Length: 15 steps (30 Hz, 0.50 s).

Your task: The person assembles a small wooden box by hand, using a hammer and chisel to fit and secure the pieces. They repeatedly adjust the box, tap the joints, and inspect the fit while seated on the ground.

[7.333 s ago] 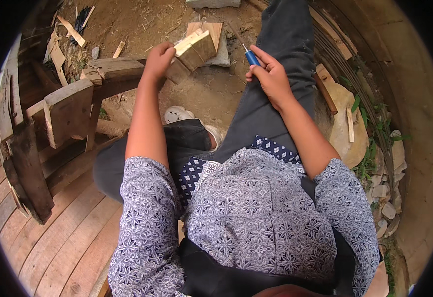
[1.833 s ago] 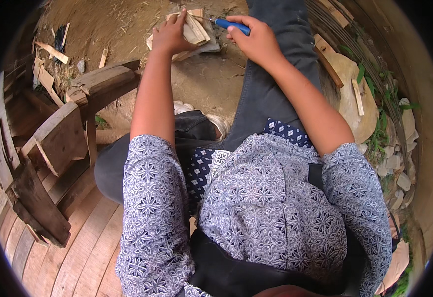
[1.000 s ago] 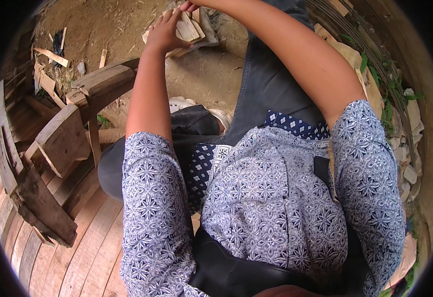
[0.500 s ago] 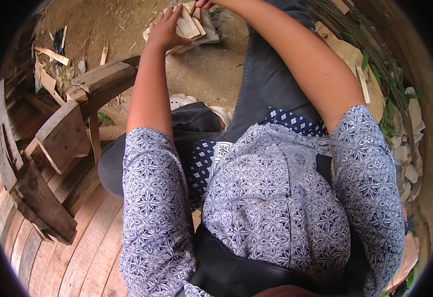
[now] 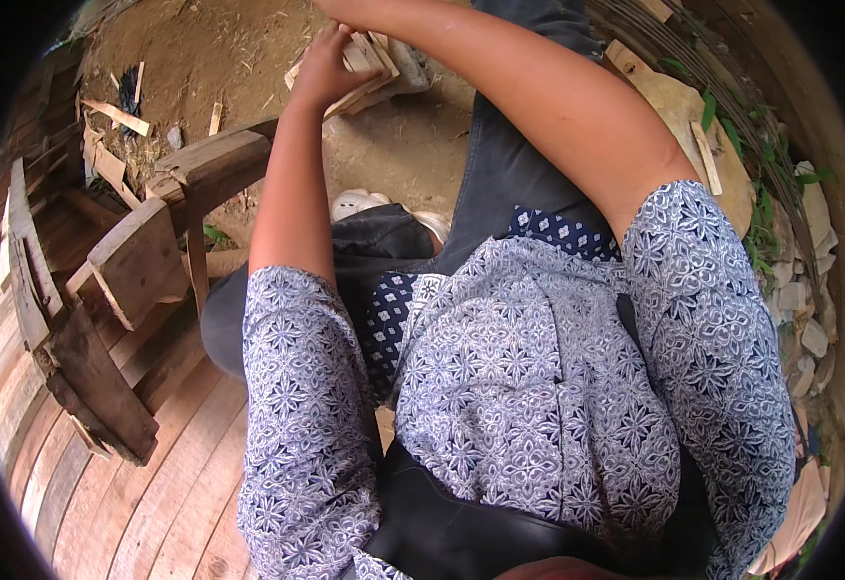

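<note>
Several split pieces of pale wood lie stacked on a grey block at the top of the view, beyond my knees. My left hand rests against their left side, its thumb stretched out over the wood. The fingers of that hand point away from me, and my right hand partly covers their tips. My right hand reaches across from the right above the left fingertips. The upper edge of the picture cuts it off, so its fingers and anything in them are hidden.
A broken wooden frame stands at the left over a plank floor. Wood scraps lie on the dirt. At the right are a large flat stone, smaller stones and long thin rods.
My right hand has moved left, across the wood and over my left fingertips. My left fingers, spread over the wood before, are now partly covered. The view has shifted slightly.
</note>
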Motion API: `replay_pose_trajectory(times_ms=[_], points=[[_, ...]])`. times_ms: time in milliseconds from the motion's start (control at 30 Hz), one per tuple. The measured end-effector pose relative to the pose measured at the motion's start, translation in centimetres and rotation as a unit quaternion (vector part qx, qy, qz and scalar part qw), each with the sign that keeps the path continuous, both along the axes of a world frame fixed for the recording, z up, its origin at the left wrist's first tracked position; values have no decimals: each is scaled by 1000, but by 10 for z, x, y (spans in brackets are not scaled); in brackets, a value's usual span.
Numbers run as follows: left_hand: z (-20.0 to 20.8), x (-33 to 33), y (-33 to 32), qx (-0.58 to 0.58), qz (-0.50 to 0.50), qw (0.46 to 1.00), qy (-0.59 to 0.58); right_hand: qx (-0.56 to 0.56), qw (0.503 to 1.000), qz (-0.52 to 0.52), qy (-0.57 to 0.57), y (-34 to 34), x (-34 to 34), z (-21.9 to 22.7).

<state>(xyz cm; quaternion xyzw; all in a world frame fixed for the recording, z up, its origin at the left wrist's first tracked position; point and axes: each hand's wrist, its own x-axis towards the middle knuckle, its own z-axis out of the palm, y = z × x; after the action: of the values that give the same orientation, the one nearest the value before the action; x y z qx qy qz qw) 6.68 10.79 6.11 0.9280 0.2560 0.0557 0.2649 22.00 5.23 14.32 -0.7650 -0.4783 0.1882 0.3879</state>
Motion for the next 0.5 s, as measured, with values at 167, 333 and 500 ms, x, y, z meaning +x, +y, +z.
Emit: replay_pose_trajectory(times_ms=[167, 333, 500], points=[[31, 26, -4, -236, 100, 931, -260, -59, 997, -32, 25, -11, -5, 26], [20, 18, -2, 1, 117, 972, -202, -67, 997, 2, 30, -16, -17, 37], [-19, 23, 13, -59, 80, 962, -253, -29, 998, -38, 33, -32, 1, 34]])
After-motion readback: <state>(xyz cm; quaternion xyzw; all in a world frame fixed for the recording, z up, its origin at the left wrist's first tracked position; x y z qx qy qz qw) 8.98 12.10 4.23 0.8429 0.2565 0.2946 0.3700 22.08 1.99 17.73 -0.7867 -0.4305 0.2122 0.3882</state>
